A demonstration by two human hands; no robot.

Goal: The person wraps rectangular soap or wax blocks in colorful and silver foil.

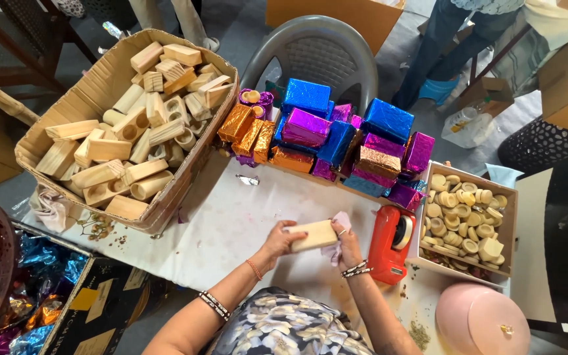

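Observation:
A plain wooden block (313,235) is held over the white table cover (231,223), between both my hands. My left hand (277,241) grips its left end. My right hand (346,242) holds the right end, with a small pink cloth (338,227) pressed against the block. Both wrists wear bangles.
A cardboard box of wooden blocks (133,125) sits at the left. Foil-wrapped blocks (336,138) in blue, purple and gold are piled at the back. A red tape dispenser (391,243) stands right of my hands, beside a box of wooden discs (465,217). A pink lid (481,319) lies front right. A person's legs (448,39) stand behind.

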